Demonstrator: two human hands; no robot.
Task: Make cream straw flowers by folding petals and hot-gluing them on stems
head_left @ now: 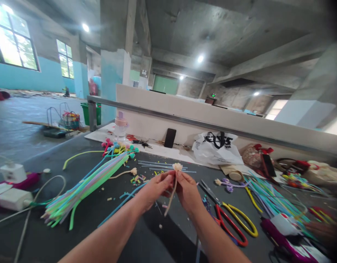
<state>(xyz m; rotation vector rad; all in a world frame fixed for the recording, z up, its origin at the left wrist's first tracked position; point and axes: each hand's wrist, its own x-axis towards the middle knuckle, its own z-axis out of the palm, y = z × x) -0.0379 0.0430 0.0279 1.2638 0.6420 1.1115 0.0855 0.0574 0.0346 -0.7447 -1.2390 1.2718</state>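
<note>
A cream flower on a thin pale stem is held up at the middle of the table. My left hand is closed at the flower's left side, its fingertips pinched near the top of the stem. From the right, my right hand pinches just below the petals, close against the left fingertips. The stem hangs down between the hands. Just right of my right hand lie scissors with red handles and a pair with yellow handles. Blue strips lie beside my left forearm.
A bundle of green and coloured stems lies left, more strips right. A phone, a bottle and a white bag stand along the low partition. White chargers sit far left. A blurred hand shows at the right edge.
</note>
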